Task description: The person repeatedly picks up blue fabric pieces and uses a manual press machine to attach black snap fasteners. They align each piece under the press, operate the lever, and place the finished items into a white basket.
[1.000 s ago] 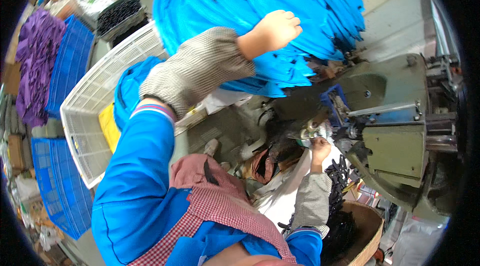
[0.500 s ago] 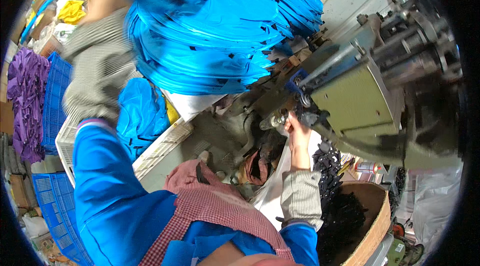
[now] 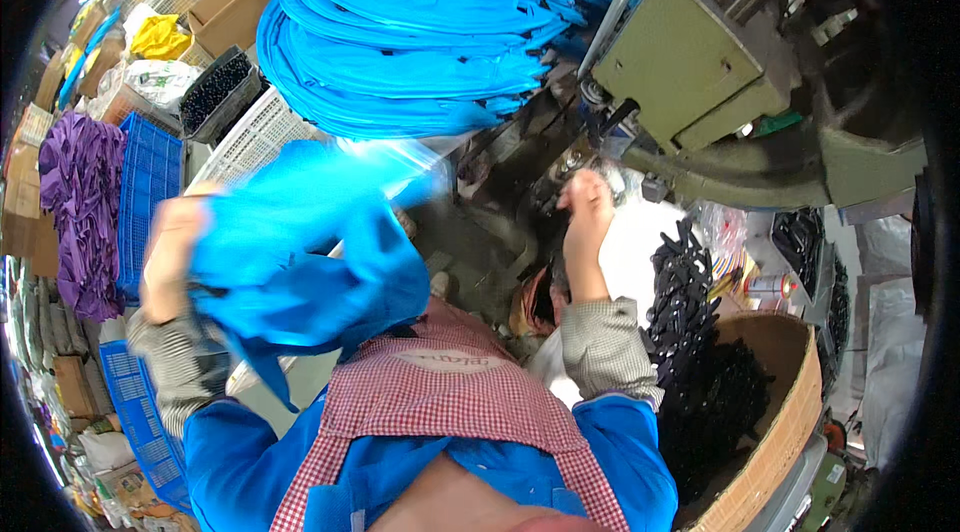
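Note:
My left hand (image 3: 175,254), smeared by motion, grips the edge of a blue fabric piece (image 3: 310,252) that hangs loosely in front of my checked apron. Its free end reaches toward the middle, blurred. Close to the working end of an olive-green machine (image 3: 685,62), my right hand (image 3: 588,217) is raised with its fingers curled together. Whatever lies between those fingers is too small to make out. Beyond the hands rises a tall stack of blue fabric pieces (image 3: 410,42), layered flat with dark bits along the edges.
Small black parts (image 3: 682,297) lie heaped beside my right forearm, by a cardboard box (image 3: 790,432) holding more black pieces. To the left stand a white crate (image 3: 255,137), a blue crate (image 3: 150,202) and a purple fabric bundle (image 3: 85,212). A dark bin (image 3: 220,97) sits behind.
My left hand has come back from the stack toward my body, now with a blue fabric piece. My right hand stays by the machine, slightly higher in view. The view has shifted.

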`<state>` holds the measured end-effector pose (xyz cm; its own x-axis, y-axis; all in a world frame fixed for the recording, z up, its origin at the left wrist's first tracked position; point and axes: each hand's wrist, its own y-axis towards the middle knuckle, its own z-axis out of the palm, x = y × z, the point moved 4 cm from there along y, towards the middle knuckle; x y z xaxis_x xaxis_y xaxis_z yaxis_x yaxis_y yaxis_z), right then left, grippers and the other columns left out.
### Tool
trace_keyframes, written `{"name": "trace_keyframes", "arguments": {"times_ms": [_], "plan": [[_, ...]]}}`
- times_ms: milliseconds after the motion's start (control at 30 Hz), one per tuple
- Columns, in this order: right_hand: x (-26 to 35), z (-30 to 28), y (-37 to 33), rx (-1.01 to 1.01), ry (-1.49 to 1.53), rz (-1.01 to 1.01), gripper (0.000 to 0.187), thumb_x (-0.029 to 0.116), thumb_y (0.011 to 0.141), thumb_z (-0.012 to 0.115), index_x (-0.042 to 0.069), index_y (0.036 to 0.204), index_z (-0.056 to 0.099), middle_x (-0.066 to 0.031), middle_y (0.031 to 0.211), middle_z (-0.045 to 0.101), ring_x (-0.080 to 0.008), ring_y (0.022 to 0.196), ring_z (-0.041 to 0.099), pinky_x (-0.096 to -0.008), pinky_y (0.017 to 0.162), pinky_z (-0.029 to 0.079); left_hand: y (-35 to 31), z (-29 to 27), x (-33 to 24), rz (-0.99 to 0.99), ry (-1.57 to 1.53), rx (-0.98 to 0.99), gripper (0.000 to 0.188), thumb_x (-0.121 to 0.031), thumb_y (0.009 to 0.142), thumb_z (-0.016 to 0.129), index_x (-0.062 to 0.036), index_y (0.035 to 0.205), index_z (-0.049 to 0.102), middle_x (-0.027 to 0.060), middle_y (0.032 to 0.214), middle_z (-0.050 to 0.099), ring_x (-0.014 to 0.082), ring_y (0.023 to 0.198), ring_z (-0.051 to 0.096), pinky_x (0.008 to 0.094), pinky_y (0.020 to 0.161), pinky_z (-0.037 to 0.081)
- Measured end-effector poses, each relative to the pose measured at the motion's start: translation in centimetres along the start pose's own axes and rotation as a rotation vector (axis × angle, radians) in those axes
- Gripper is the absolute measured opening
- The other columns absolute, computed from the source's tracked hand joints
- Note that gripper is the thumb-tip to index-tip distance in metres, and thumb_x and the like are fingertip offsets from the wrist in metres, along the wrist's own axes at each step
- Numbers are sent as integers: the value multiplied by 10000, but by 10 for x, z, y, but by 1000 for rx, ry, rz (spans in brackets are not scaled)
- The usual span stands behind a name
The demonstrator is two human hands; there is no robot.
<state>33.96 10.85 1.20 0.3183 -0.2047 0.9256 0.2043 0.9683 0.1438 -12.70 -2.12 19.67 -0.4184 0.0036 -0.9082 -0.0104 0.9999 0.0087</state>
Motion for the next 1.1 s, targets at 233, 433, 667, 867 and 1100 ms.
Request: {"name": "trace_keyframes", "arguments": {"times_ms": [233,433,667,867,1100], "plan": [[11,64,-102,-131,321,217,512,85,810,590,38,1247,327,-91,1036,553,-213,990,531,-339,882,396,84,259,39,46,52,547,289,-223,865,530,51,771,536,70,566,410,84,586,369,295,536,385],[-12,-1,-60,-236,32,222,302,15,811,552,28,1102,474,-1,943,532,-101,842,501,-250,776,407,98,341,58,-9,-243,774,299,-254,885,510,37,861,573,11,679,514,89,655,456,276,612,408],[25,-15,-29,-182,-105,283,299,84,767,670,-3,1018,533,-60,916,614,-136,803,580,-272,745,474,128,393,36,53,-265,730,234,-171,793,627,17,911,555,7,686,547,58,642,471,241,570,405],[29,-15,-27,-282,-168,282,282,55,755,673,-8,996,542,-66,898,621,-142,785,591,-276,732,485,135,394,24,-89,-551,766,117,-86,805,611,13,797,549,-21,666,548,15,609,445,188,523,363],[40,1,13,-238,-76,260,329,22,731,668,-17,1030,538,-76,893,619,-158,774,589,-290,731,481,166,393,15,-51,-686,732,110,-94,804,616,9,795,579,-4,711,596,29,644,511,184,555,410]]}}
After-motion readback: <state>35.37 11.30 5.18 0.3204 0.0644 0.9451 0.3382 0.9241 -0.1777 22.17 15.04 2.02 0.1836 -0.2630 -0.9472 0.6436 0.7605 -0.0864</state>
